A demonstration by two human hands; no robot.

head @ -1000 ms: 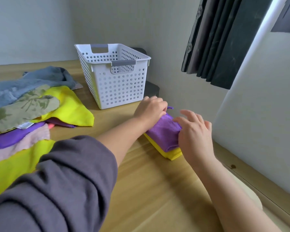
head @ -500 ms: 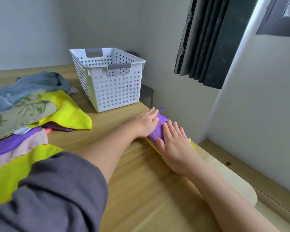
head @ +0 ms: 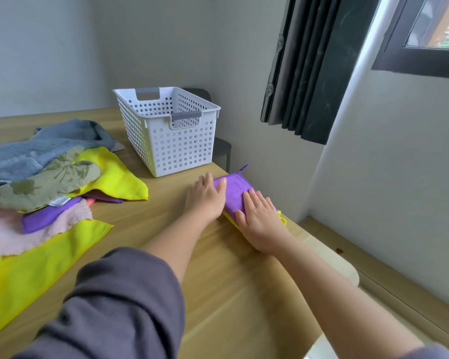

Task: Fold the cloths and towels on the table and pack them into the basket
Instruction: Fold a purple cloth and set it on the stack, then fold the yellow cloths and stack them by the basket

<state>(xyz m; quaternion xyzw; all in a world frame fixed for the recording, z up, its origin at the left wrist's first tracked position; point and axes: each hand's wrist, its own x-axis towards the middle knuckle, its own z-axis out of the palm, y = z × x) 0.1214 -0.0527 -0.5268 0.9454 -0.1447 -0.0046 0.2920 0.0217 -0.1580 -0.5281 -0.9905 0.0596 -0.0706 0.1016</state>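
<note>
Since the frame 1 second ago, the left grip [head: 205,199] has been uncurled and laid flat, and the right grip [head: 260,216] has been brought down onto the folded purple cloth [head: 234,189]. Over the last 0.5 second almost nothing has been shifted.

Both grips are held with fingers straight and together, and nothing is clasped. The left is pressed on the cloth's left edge and partly on the surface [head: 218,286]. The right is laid across the cloth's near end.

The purple cloth is stacked on a folded yellow cloth [head: 229,220], of which only a thin edge is shown. The stack sits near the right-hand edge of the surface, a little in front of the white basket [head: 182,151] and not touching it. A pile of unfolded cloths [head: 49,182] is left well apart on the left.

The step is judged to be the flattening of the fold. Pressure is best spread through the whole palm and stroked away from the crease, so that the bulk is driven out. The purple edges should be squared over the yellow ones, so that the 2 can be lifted as 1 stack. Any push toward the nearby drop on the right should be avoided.
</note>
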